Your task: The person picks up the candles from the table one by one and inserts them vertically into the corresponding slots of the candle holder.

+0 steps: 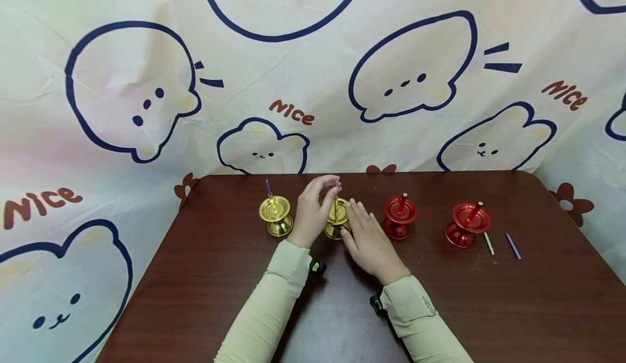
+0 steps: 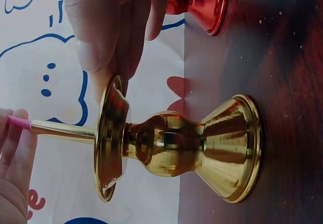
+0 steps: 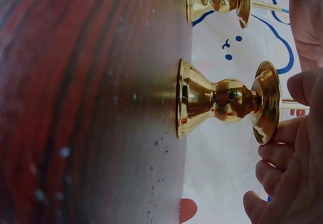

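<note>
Pale cloth (image 1: 323,75) with bear drawings hangs behind, and from my far-off seat I see a dark brown table (image 1: 195,308) in front of it. Over its back part are two hands. I see the left hand (image 1: 314,211) pinching the top of a pink candle with finger and thumb. The right hand (image 1: 373,243) has its fingers nearly straight, beside the dish of the middle gold holder (image 2: 171,146); I can't tell if they push on it.

That holder stands upright on the table, between the other gold holder (image 1: 279,225) and two red holders (image 1: 398,227). My worry is a bump: if the right hand nudges the dish's edge, I think the holder could slide or tip, since its foot is small.

Out of its top comes a thin gold tube (image 2: 65,130), with the pink candle (image 2: 20,122) at its mouth. I can't tell how deep it sits. If it goes in crooked, or the pinch is too hard, it could snap. If it sits loose, it could fall out and roll.
</note>
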Available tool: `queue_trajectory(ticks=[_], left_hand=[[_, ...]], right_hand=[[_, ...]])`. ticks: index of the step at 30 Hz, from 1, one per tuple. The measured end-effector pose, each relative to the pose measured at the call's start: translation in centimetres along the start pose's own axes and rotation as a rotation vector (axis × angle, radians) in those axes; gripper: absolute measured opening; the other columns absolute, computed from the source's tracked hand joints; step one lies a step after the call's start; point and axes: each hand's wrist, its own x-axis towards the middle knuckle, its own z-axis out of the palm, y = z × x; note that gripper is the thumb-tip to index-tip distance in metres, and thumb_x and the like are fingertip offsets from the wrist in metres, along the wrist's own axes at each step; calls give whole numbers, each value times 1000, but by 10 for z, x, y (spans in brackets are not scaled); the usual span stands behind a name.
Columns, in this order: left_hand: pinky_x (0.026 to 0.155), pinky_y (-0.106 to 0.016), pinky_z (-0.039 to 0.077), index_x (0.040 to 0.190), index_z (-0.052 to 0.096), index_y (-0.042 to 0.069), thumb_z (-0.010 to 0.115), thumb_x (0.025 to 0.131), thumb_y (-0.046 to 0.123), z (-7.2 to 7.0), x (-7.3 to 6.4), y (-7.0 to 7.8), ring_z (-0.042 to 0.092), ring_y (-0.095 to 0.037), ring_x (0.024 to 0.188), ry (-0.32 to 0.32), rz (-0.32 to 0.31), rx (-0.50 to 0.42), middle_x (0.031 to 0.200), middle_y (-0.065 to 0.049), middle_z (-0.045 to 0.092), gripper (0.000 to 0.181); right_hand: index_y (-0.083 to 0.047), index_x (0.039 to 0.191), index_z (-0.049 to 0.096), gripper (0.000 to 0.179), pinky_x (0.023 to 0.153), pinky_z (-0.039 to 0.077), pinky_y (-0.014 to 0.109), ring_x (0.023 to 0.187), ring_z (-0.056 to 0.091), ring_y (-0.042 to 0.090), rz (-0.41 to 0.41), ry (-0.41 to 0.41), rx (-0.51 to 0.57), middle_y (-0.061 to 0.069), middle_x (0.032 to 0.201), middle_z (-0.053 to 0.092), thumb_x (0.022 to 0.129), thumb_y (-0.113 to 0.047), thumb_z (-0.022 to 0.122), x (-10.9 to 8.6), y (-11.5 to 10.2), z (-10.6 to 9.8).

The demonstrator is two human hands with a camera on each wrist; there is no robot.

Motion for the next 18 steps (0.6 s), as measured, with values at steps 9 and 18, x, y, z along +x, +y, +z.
queue_trajectory(ticks=[9,18], left_hand=[[91,-30,56,124,63,-1,61,102,6,0,-2,3,67,-23,105,9,-24,-6,111,-13,65,24],[94,-30,55,128,59,0,54,104,5,-2,-8,10,64,-24,111,20,-75,-26,118,-14,63,25]], right_hand=[[-1,159,30,63,120,22,55,154,18,32,13,-16,14,16,166,23,108,-33,49,-1,0,2],[-2,158,31,63,120,23,57,153,21,35,-7,11,38,16,165,26,107,-33,51,-1,1,-1]])
